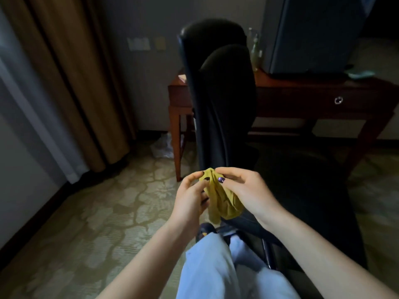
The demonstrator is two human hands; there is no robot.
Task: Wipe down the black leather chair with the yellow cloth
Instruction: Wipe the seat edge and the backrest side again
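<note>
The yellow cloth (224,197) hangs bunched between my two hands, in front of the black leather chair (218,98). My left hand (191,196) pinches the cloth's upper left edge with thumb and fingers. From the right, my right hand (246,190) pinches its top, thumb on the fabric. The chair stands side-on just beyond my hands, its tall backrest upright and its seat dark and hard to make out at the right. Neither hand touches the chair.
A wooden desk (302,91) with a drawer ring stands behind the chair, bearing a dark box-shaped unit (319,33) and bottles (255,50). Brown curtains (71,78) hang at the left. A plastic bag (163,145) lies on the patterned carpet (97,223).
</note>
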